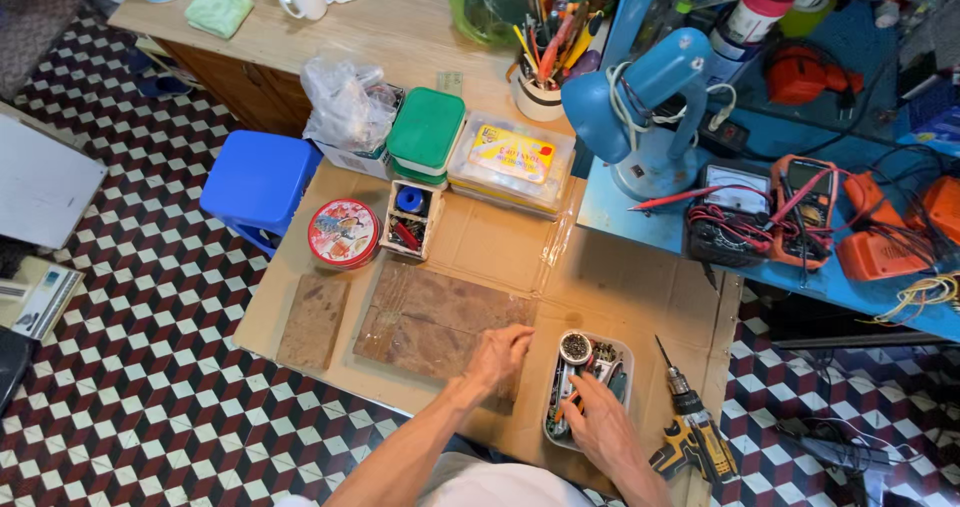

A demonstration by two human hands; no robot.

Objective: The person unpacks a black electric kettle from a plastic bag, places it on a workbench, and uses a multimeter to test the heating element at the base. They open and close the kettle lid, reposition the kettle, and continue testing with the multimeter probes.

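Note:
My left hand [500, 357] rests with curled fingers on the near edge of a brown wooden board [430, 317] that lies on a cardboard-covered table [500, 247]. My right hand [598, 425] reaches into a small grey plastic tray [625, 352] full of screws, bits and small tools; its fingers sit among the parts and I cannot tell whether they pinch anything. A round tin of small screws [575, 347] stands at the tray's far end. A yellow and black cordless drill [690, 432] lies just right of the tray.
A smaller wooden block [314, 321], a round red tin [343, 233], a small open box [412, 217], a green-lidded container [427, 129] and a clear plastic case [512, 159] lie beyond. A blue desk lamp [640, 107], multimeters [770, 207] and a blue stool [258, 179] surround the table.

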